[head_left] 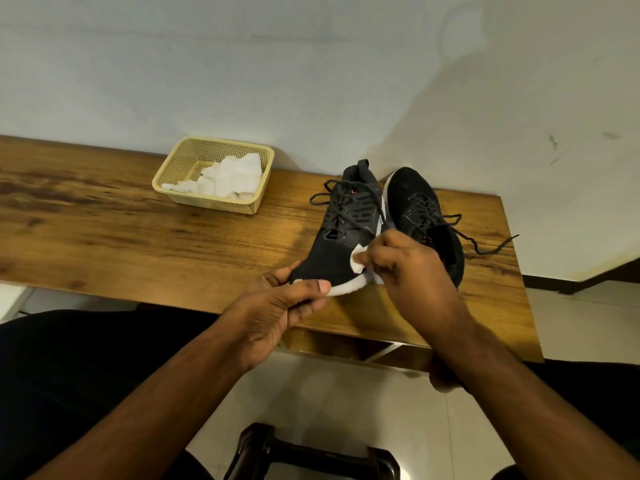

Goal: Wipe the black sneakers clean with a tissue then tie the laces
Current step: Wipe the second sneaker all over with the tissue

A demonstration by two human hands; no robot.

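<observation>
Pinching a soft, thin tissue point(358, 260), the right hand point(412, 268) presses it on the near shoe point(341, 233), middle of the frame. The left hand point(280, 306) grips the toe, thumb on the firm white sole. The shoe looks light; the other shoe point(420, 209) sits just right, laces point(346, 199) floppy and untied.

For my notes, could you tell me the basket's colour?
Pale yellow basket, clearest in the head view.

No legible text, labels or numbers anywhere.

right hand point(412, 268) wiping sneaker point(341, 233), tissue point(358, 259)
</observation>
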